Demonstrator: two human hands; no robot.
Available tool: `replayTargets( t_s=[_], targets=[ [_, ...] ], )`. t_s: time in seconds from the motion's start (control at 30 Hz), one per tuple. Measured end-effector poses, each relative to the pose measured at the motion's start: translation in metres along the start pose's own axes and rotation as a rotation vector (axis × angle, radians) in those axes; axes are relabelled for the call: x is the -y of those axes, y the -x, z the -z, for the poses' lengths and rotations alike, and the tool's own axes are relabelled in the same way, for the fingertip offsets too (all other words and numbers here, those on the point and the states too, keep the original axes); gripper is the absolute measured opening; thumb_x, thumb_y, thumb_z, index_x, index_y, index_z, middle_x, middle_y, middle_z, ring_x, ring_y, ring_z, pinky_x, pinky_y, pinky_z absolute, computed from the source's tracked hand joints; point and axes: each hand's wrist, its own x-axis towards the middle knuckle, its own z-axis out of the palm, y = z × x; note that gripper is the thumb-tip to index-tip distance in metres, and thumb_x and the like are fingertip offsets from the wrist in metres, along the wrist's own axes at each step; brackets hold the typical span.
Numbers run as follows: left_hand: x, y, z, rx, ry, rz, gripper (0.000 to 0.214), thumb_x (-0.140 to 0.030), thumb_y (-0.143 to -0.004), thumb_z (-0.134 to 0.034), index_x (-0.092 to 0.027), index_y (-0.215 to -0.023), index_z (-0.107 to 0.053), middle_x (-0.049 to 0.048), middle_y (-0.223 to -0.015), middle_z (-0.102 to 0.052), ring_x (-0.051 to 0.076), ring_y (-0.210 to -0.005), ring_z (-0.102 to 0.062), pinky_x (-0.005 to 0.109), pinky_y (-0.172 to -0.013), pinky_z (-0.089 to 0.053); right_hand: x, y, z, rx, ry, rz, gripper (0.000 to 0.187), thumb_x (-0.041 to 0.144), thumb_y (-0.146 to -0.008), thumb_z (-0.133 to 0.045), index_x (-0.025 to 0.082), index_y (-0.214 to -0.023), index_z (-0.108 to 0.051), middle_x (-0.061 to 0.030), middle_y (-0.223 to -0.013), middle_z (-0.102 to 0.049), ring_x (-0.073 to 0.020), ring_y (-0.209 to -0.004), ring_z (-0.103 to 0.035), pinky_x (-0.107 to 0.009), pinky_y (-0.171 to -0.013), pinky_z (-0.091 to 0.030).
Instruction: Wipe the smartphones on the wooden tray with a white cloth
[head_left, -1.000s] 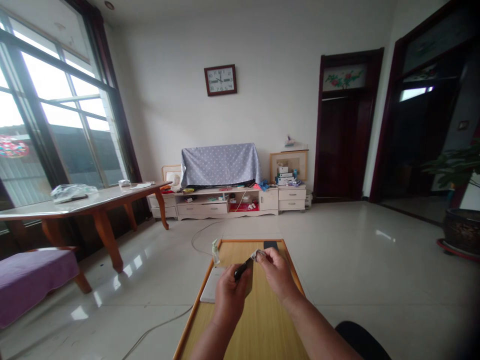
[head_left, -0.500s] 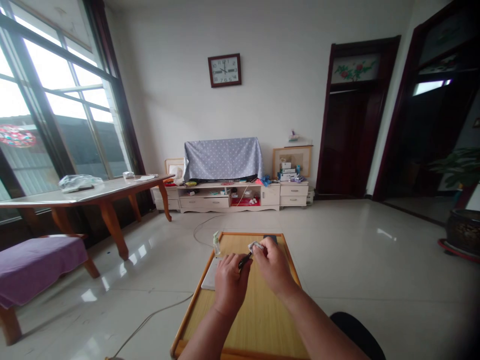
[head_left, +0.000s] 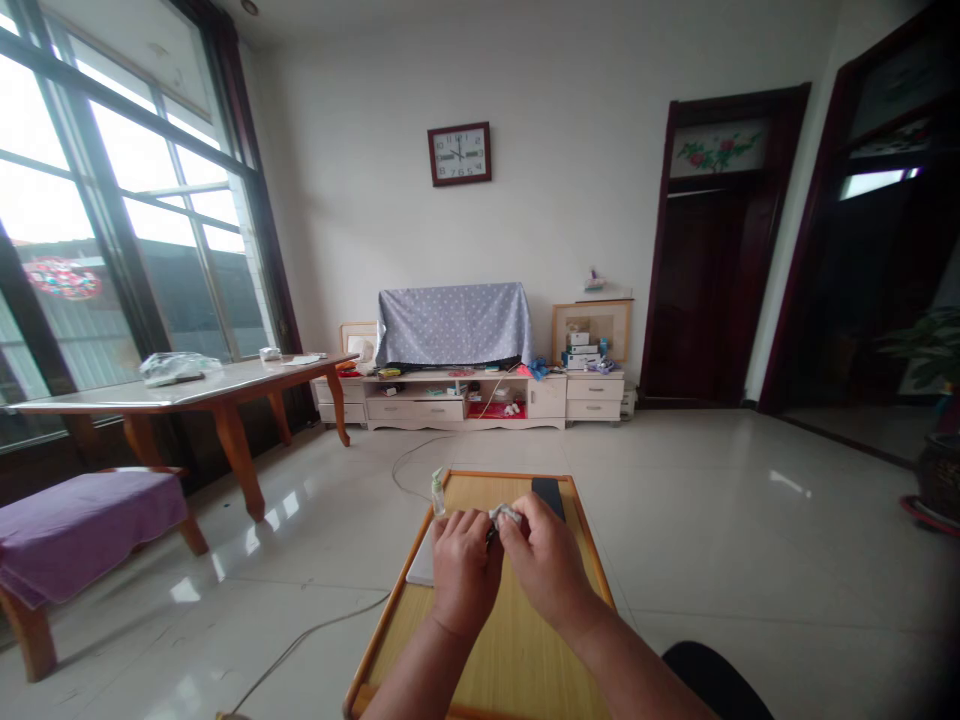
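Over the small wooden table [head_left: 517, 640], both of my hands meet. My left hand [head_left: 466, 570] is closed round a small, slim black object [head_left: 492, 536], mostly hidden by the fingers, so its kind cannot be made out. Pinched in my right hand [head_left: 544, 555] is a crumpled whitish cloth or tissue [head_left: 504, 513], pressed against the end of the black object. A clear pump bottle [head_left: 438, 494] with a green top stands at the table's far left corner. Partly behind my left hand lies a flat white object [head_left: 421, 566].
A dark flat item [head_left: 548, 496] lies at the table's far right corner. To the left are a long table [head_left: 247, 390] and a bench with a purple cloth [head_left: 90, 525]. A cable [head_left: 315, 622] runs over the floor. A low white cabinet [head_left: 420, 410] stands at the far wall.
My hands have come closer together, and the cloth has moved left over the black object, which shows less than before. The camera view has shifted slightly.
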Motion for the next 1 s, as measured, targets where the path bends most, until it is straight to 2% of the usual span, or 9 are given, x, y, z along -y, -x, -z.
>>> replayTargets(
  t_s=[0.1,0.27,0.47,0.67,0.87,1.0],
  targets=[
    [0.000,0.000,0.001,-0.031,-0.035,-0.006,0.019,-0.026,-0.095,-0.052,-0.026,-0.081,-0.065,0.0007,-0.077,-0.066,0.019,-0.078,-0.057,0.033,-0.074,-0.031,0.006,0.006,-0.001,0.030,-0.018,0.042,0.019,0.037,-0.094,-0.053,0.025,-0.080,-0.048,0.0021,-0.073,-0.058,-0.0159,-0.066,-0.052,-0.027,-0.061,-0.035],
    [-0.003,0.001,0.008,-0.012,-0.014,-0.022,0.014,-0.033,-0.097,-0.053,-0.028,-0.097,-0.066,-0.0001,-0.084,-0.068,0.019,-0.082,-0.059,0.034,-0.078,-0.033,0.001,-0.002,0.002,-0.026,-0.018,-0.034,0.022,0.041,-0.095,-0.052,0.026,-0.080,-0.049,0.0024,-0.070,-0.058,-0.0163,-0.063,-0.052,-0.028,-0.059,-0.035],
    [-0.002,0.001,0.009,-0.054,-0.047,-0.029,0.018,-0.029,-0.097,-0.051,-0.027,-0.088,-0.067,0.0008,-0.078,-0.067,0.019,-0.079,-0.058,0.035,-0.076,-0.032,0.009,0.007,0.000,0.018,-0.011,0.034,0.019,0.038,-0.094,-0.053,0.025,-0.080,-0.049,0.0026,-0.072,-0.058,-0.0157,-0.066,-0.053,-0.027,-0.062,-0.036],
    [-0.005,0.001,0.018,-0.012,-0.022,-0.039,0.015,-0.035,-0.099,-0.052,-0.029,-0.101,-0.066,-0.0001,-0.087,-0.069,0.019,-0.085,-0.060,0.036,-0.081,-0.032,0.004,-0.004,0.008,-0.060,0.000,-0.039,0.025,0.046,-0.094,-0.052,0.026,-0.079,-0.048,0.0016,-0.070,-0.060,-0.0163,-0.062,-0.053,-0.028,-0.058,-0.036],
    [-0.006,0.002,0.019,-0.041,-0.050,-0.035,0.021,-0.032,-0.098,-0.050,-0.026,-0.084,-0.064,0.0013,-0.079,-0.067,0.020,-0.080,-0.058,0.036,-0.078,-0.032,0.018,0.009,0.005,0.007,-0.031,0.022,0.021,0.043,-0.094,-0.053,0.025,-0.082,-0.051,0.0016,-0.073,-0.061,-0.0165,-0.065,-0.055,-0.028,-0.061,-0.037],
    [-0.012,0.001,0.029,-0.038,-0.051,-0.048,0.016,-0.034,-0.099,-0.050,-0.028,-0.097,-0.065,0.0002,-0.084,-0.069,0.019,-0.083,-0.060,0.036,-0.080,-0.032,0.017,0.003,0.010,-0.051,-0.035,-0.024,0.024,0.046,-0.094,-0.052,0.025,-0.081,-0.050,0.0018,-0.070,-0.061,-0.0161,-0.061,-0.054,-0.027,-0.058,-0.036]
  ],
)
